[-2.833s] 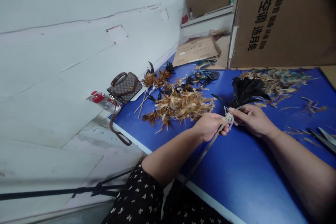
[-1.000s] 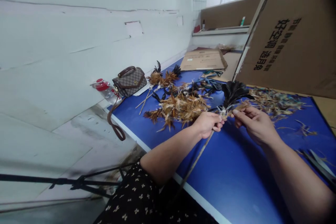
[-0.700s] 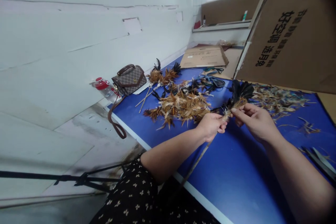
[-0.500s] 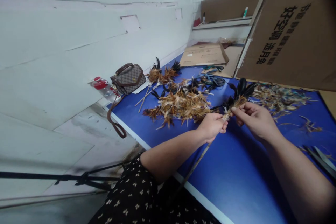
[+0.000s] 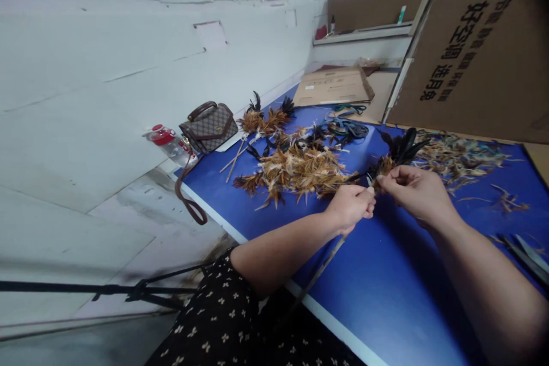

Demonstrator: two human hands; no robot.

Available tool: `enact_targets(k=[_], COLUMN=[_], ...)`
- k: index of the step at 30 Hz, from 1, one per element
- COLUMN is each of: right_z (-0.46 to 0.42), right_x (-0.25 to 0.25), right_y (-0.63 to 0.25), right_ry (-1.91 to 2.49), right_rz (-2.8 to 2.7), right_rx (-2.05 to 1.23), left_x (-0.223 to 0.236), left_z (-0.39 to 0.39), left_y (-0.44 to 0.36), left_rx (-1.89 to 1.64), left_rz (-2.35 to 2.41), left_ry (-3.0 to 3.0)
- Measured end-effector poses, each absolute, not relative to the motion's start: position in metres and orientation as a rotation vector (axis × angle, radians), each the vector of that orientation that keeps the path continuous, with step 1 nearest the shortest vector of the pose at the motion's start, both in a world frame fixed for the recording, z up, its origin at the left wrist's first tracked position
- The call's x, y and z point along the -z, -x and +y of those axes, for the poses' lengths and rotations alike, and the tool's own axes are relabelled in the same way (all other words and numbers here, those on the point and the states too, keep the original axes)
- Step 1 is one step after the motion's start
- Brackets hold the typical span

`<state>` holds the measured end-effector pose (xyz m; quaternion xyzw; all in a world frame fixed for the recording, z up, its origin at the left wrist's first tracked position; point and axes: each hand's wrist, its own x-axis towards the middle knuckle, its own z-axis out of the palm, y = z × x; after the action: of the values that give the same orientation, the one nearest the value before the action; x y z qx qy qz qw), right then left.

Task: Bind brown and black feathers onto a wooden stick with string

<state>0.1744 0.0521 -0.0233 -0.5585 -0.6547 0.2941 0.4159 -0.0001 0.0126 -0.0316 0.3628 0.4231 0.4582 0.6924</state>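
My left hand [image 5: 351,207] is closed round a thin stick [image 5: 321,269], which slants down past the table's edge towards my lap. At the stick's upper end is a tuft of black and brown feathers [image 5: 403,147], like a feather duster's head. My right hand [image 5: 418,194] pinches at the base of this tuft with thumb and forefinger, close to my left fingertips. The fingers partly hide the feathers held there. Just left of my hands lies a heap of golden-brown feathers [image 5: 300,168].
Finished-looking feather bunches on sticks [image 5: 253,121] lie behind the heap. Loose feathers [image 5: 463,154] and scissors [image 5: 525,257] are on the right of the blue table [image 5: 369,303]. A handbag [image 5: 210,126], a bottle [image 5: 167,140] and cardboard [image 5: 476,63] stand around.
The feather tuft has tilted slightly to the right and turned. My left hand has shifted a little to the right, while my right hand still pinches at the tuft's base.
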Motion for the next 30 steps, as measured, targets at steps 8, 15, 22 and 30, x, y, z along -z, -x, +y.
enact_targets(k=[8,15,22,30], right_z=[0.047,0.047,0.057,0.047], right_x=[0.014,0.015,0.045,0.072], right_y=[-0.166,-0.167,-0.175,-0.139], right_ry=[1.433,1.314,1.417,1.31], right_rz=[-1.626,-1.423,-1.606,-2.492], right_rx=[-0.786,-0.763,-0.723,-0.11], left_x=[0.037,0.023,-0.019,-0.012], left_z=[0.015,0.027,0.054,0.053], left_y=[0.001,0.015,0.075,0.072], left_rx=[-1.027,-1.072,-1.339,-1.276], left_rz=[0.931,0.914,0.886,0.902], left_ry=[-0.762,-0.694,-0.6,-0.617])
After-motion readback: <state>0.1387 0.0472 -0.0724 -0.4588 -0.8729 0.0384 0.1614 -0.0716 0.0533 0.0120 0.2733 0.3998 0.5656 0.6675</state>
